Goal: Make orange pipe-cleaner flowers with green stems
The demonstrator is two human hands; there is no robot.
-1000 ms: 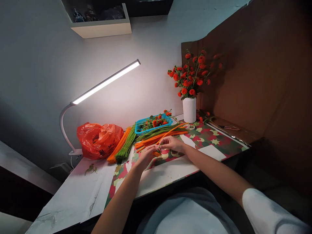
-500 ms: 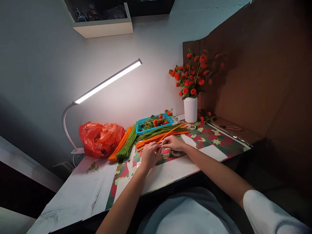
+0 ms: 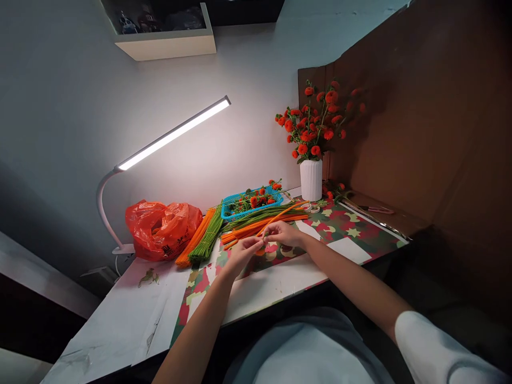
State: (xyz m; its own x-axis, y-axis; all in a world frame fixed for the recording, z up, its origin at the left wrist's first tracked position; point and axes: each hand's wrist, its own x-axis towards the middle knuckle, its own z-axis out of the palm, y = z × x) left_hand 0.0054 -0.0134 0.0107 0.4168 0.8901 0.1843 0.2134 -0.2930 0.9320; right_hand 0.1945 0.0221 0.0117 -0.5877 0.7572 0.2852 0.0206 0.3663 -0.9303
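A small orange-and-green fuzzy piece (image 3: pixel 260 252), mostly hidden, hung at the meeting fingertips above the camouflage-patterned tabletop covering (image 3: pixel 353 232). The left hand (image 3: pixel 245 250) pinched it between thumb and fingers; the right hand (image 3: pixel 282 234) pinched near its green part, probably so that one hand steadied it for the other. Just beyond lay straight orange fuzzy stems (image 3: pixel 245 231) and thin green fuzzy stems (image 3: pixel 259 215), seemingly kept within reach. Behind them, a blue plastic openwork basket (image 3: pixel 235 217) gathered loose red-orange pompom flowers (image 3: pixel 253 202). Farther right, a white ribbed vase (image 3: pixel 311 181) kept taller flowers (image 3: pixel 331 98) upright. A slanting white bar lamp (image 3: pixel 176 133) lit everything.
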